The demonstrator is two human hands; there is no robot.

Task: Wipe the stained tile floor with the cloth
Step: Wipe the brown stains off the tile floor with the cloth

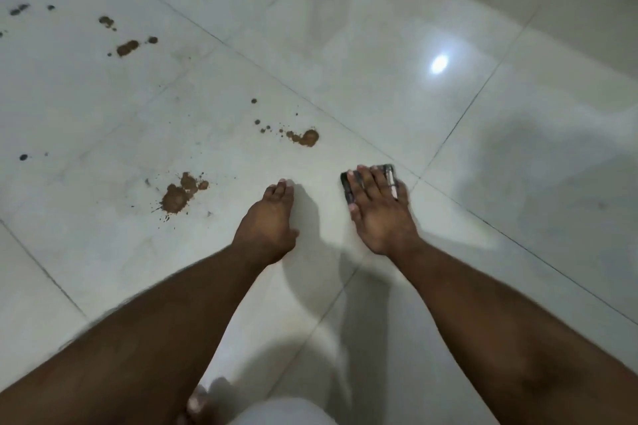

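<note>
The glossy white tile floor (362,55) carries several brown mud-like stains. The largest stain (176,196) lies left of my hands, another stain (305,138) sits just beyond them, and a third stain (127,48) is farther up on the left. My right hand (379,214) lies flat with spread fingers, pressing a small dark cloth (346,183) with a pale stripe onto the floor; most of the cloth is hidden under the fingers. My left hand (267,224) holds nothing and rests its fingertips on the tile, right of the largest stain.
Smaller dark specks (19,9) dot the far left of the floor. Dark grout lines cross the tiles diagonally. Toes (198,404) and a white garment (286,414) show at the bottom edge. A ceiling light is mirrored on the tiles to the right.
</note>
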